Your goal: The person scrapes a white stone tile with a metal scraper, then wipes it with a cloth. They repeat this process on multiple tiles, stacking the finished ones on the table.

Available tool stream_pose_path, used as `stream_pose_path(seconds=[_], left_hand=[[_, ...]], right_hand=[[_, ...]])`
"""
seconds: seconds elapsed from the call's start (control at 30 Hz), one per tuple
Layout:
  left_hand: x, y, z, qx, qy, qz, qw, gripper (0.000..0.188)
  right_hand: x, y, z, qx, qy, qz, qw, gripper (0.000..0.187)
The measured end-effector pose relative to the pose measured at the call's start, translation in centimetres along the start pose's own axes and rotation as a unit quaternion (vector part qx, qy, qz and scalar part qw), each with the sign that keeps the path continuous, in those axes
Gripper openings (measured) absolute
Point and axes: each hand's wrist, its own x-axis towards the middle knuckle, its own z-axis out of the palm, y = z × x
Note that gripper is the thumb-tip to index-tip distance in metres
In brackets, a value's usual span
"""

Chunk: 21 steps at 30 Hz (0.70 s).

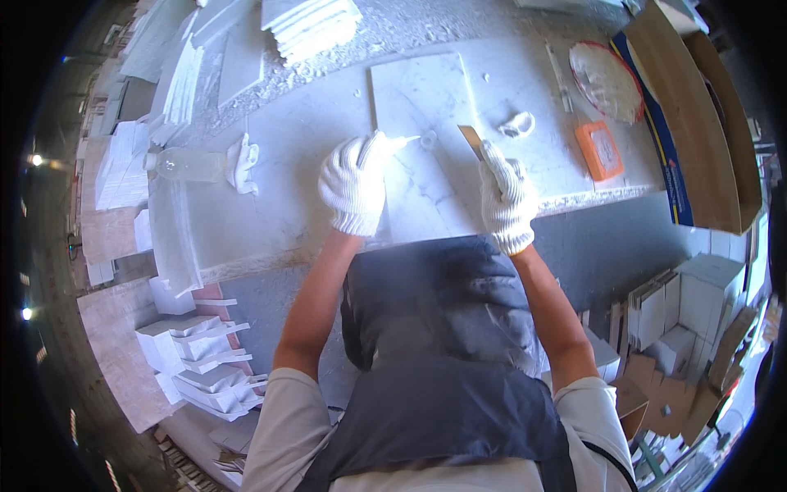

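My left hand (352, 182), in a white knit glove, is closed around what looks like a small bottle with a white pointed nozzle (402, 142). Its tip points right, over a pale marble-look slab (426, 86) lying on the bench. Most of the bottle is hidden by the glove. In the same kind of glove, my right hand (507, 197) grips a putty knife with a flat, brownish blade (470, 139) angled up and left. That blade is by the slab's right edge. Between the hands a small clear round spot (428, 140) shows on the slab.
A crumpled white cloth (518, 125), an orange box-shaped item (599, 151) and a red-rimmed round dish (607, 80) lie to the right, near an open cardboard box (693, 115). At left are a clear bottle (190, 165) and a white spray head (244, 164). Stacked slabs (311, 29) stand behind.
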Motion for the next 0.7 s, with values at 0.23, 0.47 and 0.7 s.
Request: stream_pose_path(seconds=[0.23,0.47,0.7], left_hand=[[-1.3,-1.3,0.2,-0.284,0.021,-0.244,0.927,0.046],[-0.2,-5.3,1.2,-0.546,0.130,-0.337,0.756,0.014],[-0.2,-6.4,1.1,-0.170,0.108,-0.255,0.946,0.040]], right_hand=[[-0.2,-0.1,-0.7,0.065,-0.037,0.057,0.996,0.044],[0.5,1.5,-3.4,0.250,-0.200,0.255,0.913,0.062],[0.9,2.0,-2.1,0.307,-0.191,0.277,0.890,0.027]])
